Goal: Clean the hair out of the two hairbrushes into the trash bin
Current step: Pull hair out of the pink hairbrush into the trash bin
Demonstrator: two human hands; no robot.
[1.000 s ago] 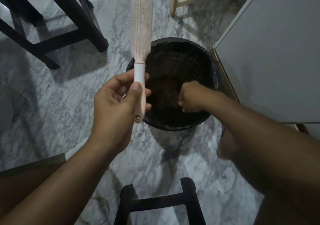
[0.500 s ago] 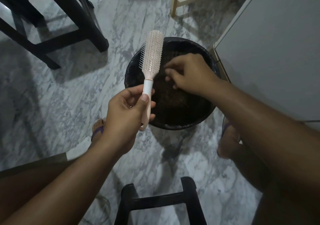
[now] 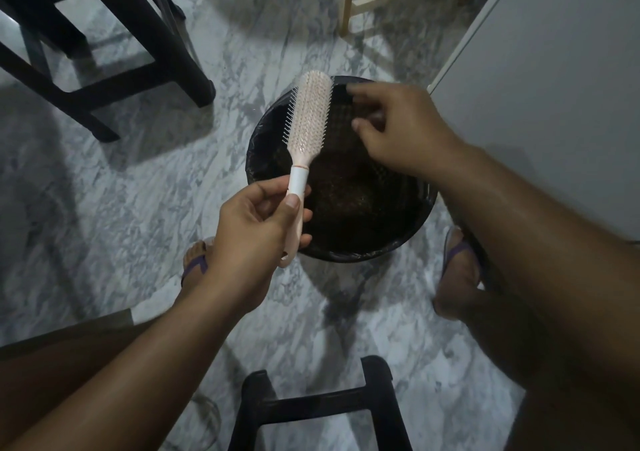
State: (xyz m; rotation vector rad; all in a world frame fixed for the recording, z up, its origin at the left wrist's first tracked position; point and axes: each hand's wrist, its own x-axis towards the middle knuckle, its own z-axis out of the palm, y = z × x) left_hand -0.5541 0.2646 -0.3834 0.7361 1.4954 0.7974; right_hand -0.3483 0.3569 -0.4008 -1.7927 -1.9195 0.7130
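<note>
Head view looks down past two bare forearms that enter from the lower corners of the frame. Nearest, at the bottom centre, stands the top of a black stool on the grey-veined marble floor. A little farther up, a foot in a purple-strapped sandal shows left of centre, and the other foot sits at the right, partly behind the forearm. In the middle of the frame the left hand pinches the hairbrush by its handle, thumb pressed on the white collar and fingers curled behind the pink grip; the brush tilts slightly right with its head uppermost and its bristles facing the camera and left. Its head overlaps the left part of the black trash bin, which sits on the floor at centre, its inside dark and its contents unclear. Above the bin's upper right part, just right of the brush head and not touching it, the right hand hovers with fingers loosely curled and apart; whether it holds any hair cannot be told. Farther off, a black chair frame fills the upper left, pale wooden legs stand at top centre, and a grey cabinet panel occupies the upper right.
</note>
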